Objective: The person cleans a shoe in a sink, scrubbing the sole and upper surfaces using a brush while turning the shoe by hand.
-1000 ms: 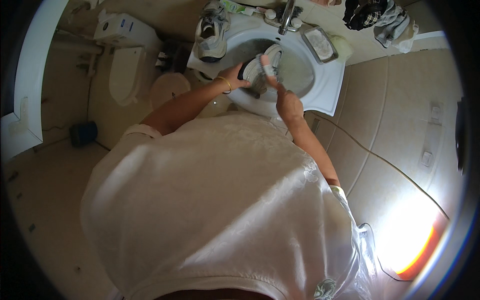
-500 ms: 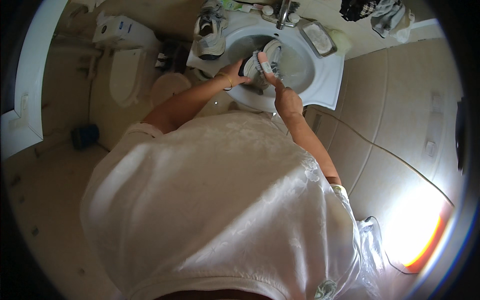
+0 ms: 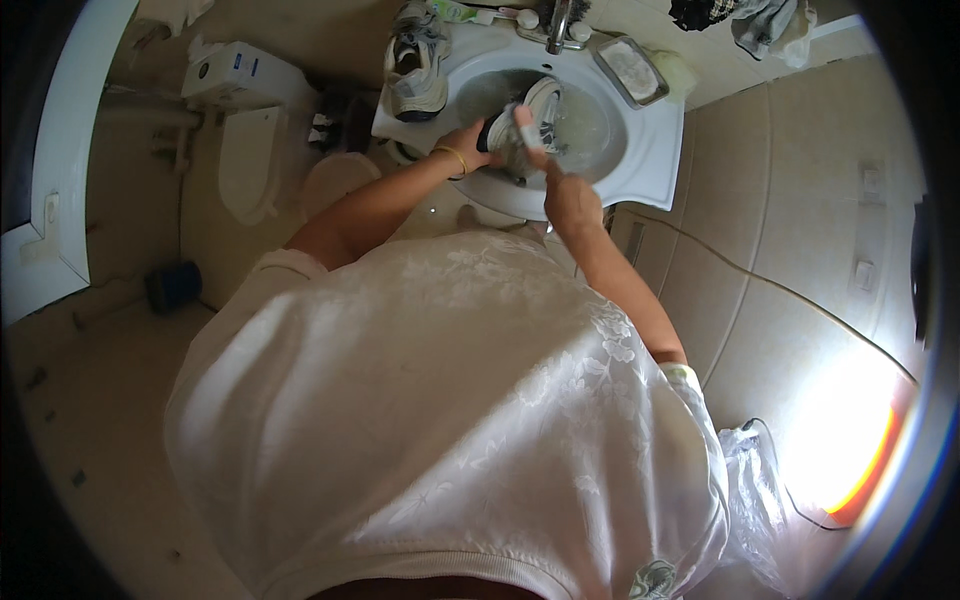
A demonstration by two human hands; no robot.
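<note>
Over the white washbasin (image 3: 648,165), my left hand (image 3: 464,147) grips a white-and-dark sneaker (image 3: 543,98) by its near left end. Cloudy water lies in the bowl beneath it. The handle of a scrub brush (image 3: 529,132), pale and pinkish, is in the closed fingers of my right hand (image 3: 574,204). Its bristle end is against the sneaker's side and smeared by motion. On the basin's left rim stands a second sneaker (image 3: 417,70), pale with dark parts.
A metal faucet (image 3: 560,28) rises behind the bowl. To its right sits a tray (image 3: 632,72) with something white in it. A toilet (image 3: 247,165) and a pinkish round tub (image 3: 340,178) are at the left. A bright lamp (image 3: 850,450) and a plastic bag (image 3: 752,490) are low right.
The brush has shifted slightly on the sneaker and now looks blurred. My left hand keeps its grip on the sneaker. The whole view has moved a little.
</note>
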